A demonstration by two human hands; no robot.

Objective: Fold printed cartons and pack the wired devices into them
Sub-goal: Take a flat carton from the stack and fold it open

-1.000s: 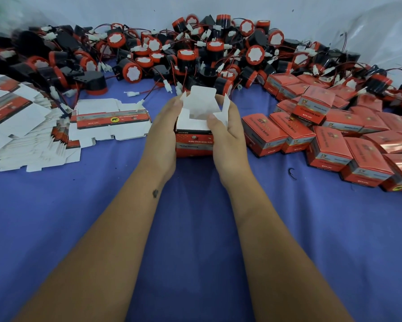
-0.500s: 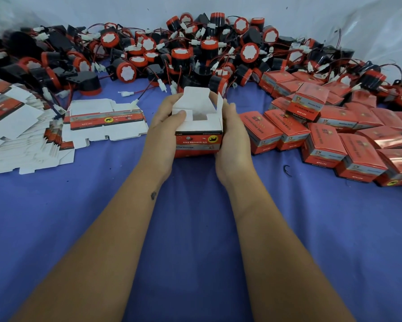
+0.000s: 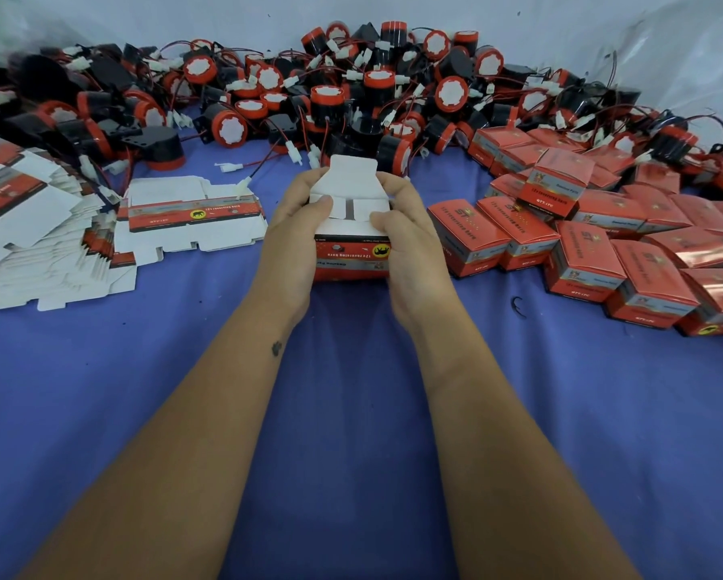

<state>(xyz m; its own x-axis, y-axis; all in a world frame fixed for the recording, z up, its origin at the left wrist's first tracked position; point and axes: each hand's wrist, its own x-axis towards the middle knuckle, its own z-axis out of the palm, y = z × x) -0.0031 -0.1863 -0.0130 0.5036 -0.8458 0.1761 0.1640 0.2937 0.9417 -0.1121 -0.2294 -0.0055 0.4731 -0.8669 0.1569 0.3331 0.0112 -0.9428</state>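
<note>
Red-and-white printed cardboard carton [image 3: 351, 240] stands between our two hands over the blue cloth-covered table [image 3: 351, 433], and from the head view we judge the step in hand to be closing one end of it. Our left hand [image 3: 295, 240] wraps the carton's left side, thumb pressing a small white side flap inward; our right hand [image 3: 408, 244] clasps the right side, thumb on the opposite flap. The larger white tuck flap [image 3: 351, 173] stands upright behind them, not yet folded. The next move likely calls for bending that flap forward over the two side flaps and tucking its tongue in. Whether a device is already inside, we cannot tell. Beyond the carton lies the heap of black-and-red round wired devices [image 3: 330, 98]; flat unfolded carton blanks [image 3: 192, 213] sit to the left, closed red cartons [image 3: 581, 244] to the right.
</note>
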